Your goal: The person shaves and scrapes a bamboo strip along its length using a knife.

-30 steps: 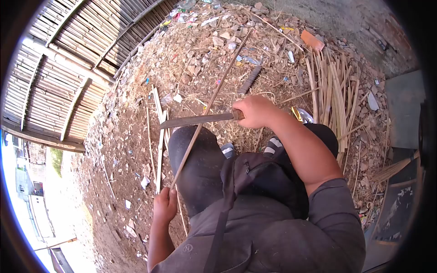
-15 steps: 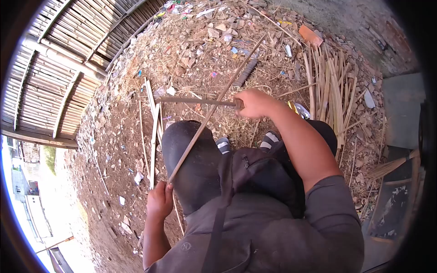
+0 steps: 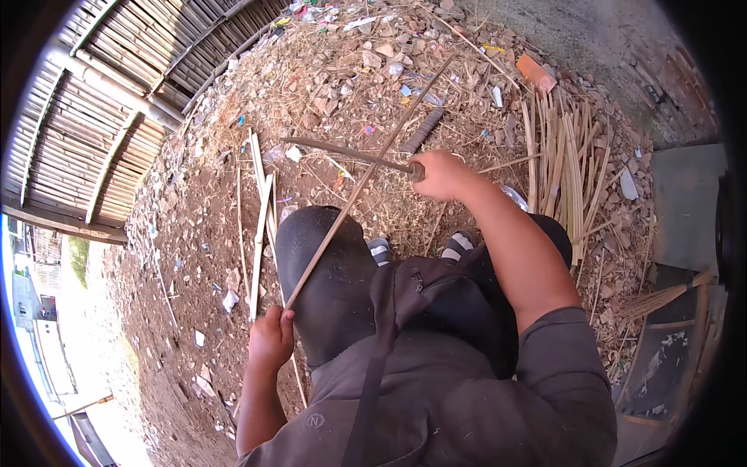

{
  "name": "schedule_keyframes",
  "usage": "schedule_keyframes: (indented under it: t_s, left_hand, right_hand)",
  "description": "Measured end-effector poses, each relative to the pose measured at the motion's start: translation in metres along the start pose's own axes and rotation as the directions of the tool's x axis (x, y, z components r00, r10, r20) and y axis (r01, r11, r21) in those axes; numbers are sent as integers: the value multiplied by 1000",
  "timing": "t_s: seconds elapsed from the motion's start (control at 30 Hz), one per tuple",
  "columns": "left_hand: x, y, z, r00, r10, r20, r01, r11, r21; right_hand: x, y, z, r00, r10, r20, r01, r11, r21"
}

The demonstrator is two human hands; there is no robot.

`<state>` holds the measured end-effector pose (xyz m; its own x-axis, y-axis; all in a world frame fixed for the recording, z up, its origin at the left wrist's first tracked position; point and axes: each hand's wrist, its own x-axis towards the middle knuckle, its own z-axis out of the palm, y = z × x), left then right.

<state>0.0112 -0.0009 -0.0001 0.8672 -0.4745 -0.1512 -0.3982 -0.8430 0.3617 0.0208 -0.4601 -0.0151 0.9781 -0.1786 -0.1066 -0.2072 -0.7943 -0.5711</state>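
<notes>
My left hand (image 3: 271, 339) is closed round the near end of a long thin bamboo strip (image 3: 334, 226), which slants up and away past my left knee. My right hand (image 3: 443, 176) grips the handle of a long-bladed knife (image 3: 342, 151). Its narrow blade points left and crosses the strip beyond my knees; the handle is mostly hidden in my fist. On the ground just past the crossing lies a dark ridged rod (image 3: 424, 131). Split bamboo pieces (image 3: 260, 226) rest beside my left knee.
A bundle of split strips (image 3: 572, 156) lies to the right, with a brick piece (image 3: 535, 71) behind it. Rubble and litter cover the ground. A bamboo fence (image 3: 70, 148) stands left, a wall (image 3: 576, 70) back right, and a broom (image 3: 661, 296) far right.
The knife's far end has swung up and away from me, so the blade now slopes across the strip. My right hand has shifted slightly right. The left hand keeps its hold.
</notes>
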Motion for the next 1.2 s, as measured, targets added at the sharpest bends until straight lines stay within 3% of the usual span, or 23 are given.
schedule_keyframes:
  t_s: [0.13, 0.23, 0.27, 0.4, 0.53, 0.63, 0.67, 0.77, 0.8, 0.93, 1.03, 1.2]
  left_hand:
    - [0, 6, -11, 1000, 24, -3, -24, 998, 50]
    - [-7, -4, -2, 999, 41, -35, -40, 999, 35]
    - [-4, -5, 2, 998, 40, -47, -39, 999, 26]
    - [-5, 0, -7, 999, 15, -34, -14, 1000, 26]
    - [-9, 6, -12, 1000, 17, -26, -16, 998, 59]
    - [-8, 0, 2, 994, 45, -97, -36, 996, 88]
    - [-10, -1, 5, 994, 44, -96, -35, 996, 85]
    - [-7, 0, 2, 993, 48, -110, -39, 996, 83]
    - [-8, 2, -3, 994, 44, -96, -35, 996, 86]
    - [-9, -3, -2, 995, 57, -84, -46, 991, 129]
    - [-10, 3, 1, 992, 31, -120, -24, 998, 57]
    - [-10, 11, -21, 999, -40, -36, 43, 993, 110]
  right_hand:
    - [-25, -49, -9, 987, -81, 139, 112, 966, -233]
    - [-2, -2, 2, 999, 43, -11, -43, 999, -13]
    - [11, 39, 14, 979, 37, -200, -11, 992, 127]
    - [5, 29, -13, 985, 101, -139, -90, 993, 80]
    - [-19, -32, -11, 998, -60, 18, 61, 991, -123]
    - [-6, -1, -2, 993, -117, -31, 117, 993, 0]
    - [2, 19, 2, 998, 13, -60, -3, 987, 161]
    - [4, 17, -9, 995, 101, -6, -101, 992, 76]
    - [3, 20, -2, 994, 34, -101, -27, 997, 69]
    - [-21, -27, -12, 996, -71, 58, 80, 980, -182]
    - [4, 35, -8, 975, 195, -109, -170, 963, 208]
    - [-3, 22, -14, 975, 193, -114, -182, 978, 97]
